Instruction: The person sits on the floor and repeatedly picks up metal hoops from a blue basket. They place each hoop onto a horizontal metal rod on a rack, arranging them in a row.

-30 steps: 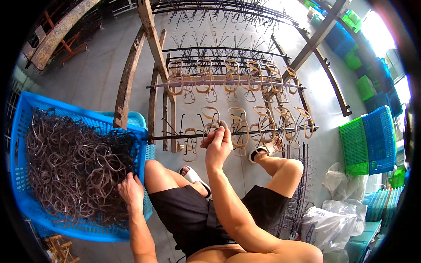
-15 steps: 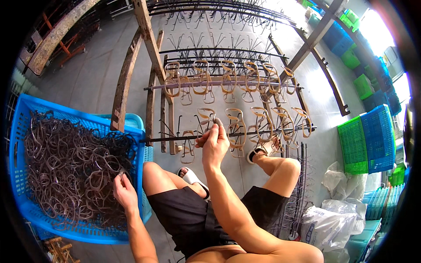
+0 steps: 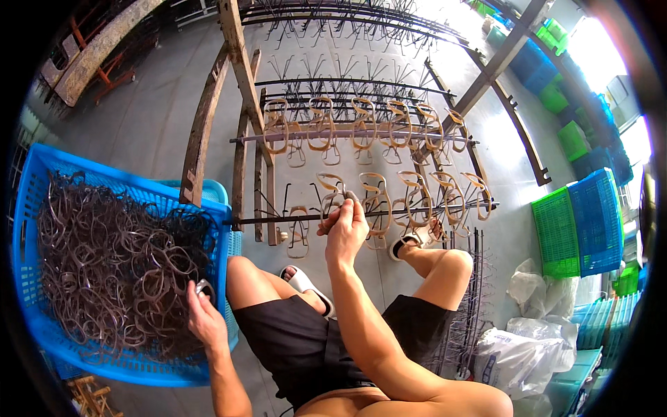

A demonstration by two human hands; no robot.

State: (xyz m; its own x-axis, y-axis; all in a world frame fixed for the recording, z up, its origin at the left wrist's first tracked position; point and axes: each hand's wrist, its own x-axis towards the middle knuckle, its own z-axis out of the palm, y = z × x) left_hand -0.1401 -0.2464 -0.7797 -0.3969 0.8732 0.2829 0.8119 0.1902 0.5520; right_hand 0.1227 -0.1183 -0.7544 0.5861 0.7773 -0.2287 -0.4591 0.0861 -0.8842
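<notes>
On the left, my left hand (image 3: pixel 207 321) is at the right side of a blue plastic basket (image 3: pixel 132 182) heaped with dark, glossy glasses frames (image 3: pixel 111 264). Its thumb and fingers pinch a small greyish loop (image 3: pixel 203 286), apparently part of a glasses frame. In the middle, my right hand (image 3: pixel 347 233) is at a black rod (image 3: pixel 278 219) fitted with wire hooks. Its fingers close on a tan glasses frame (image 3: pixel 332 182) at those hooks; the fingers hide its lower part. More tan glasses frames (image 3: pixel 415 191) hang along the rod to the right.
A worn rack with upright posts (image 3: pixel 240 69) bears the rods. Behind, a second rod (image 3: pixel 292 139) carries more tan frames. Bare hooked rods (image 3: pixel 472 299) lie at lower right, beside white plastic bags (image 3: pixel 517 358). Green and blue baskets (image 3: pixel 577 226) stand at right.
My left hand has shifted slightly right and toward me, and the greyish loop in its fingers shows more clearly. My right hand has moved a little right at the rod, still pinching.
</notes>
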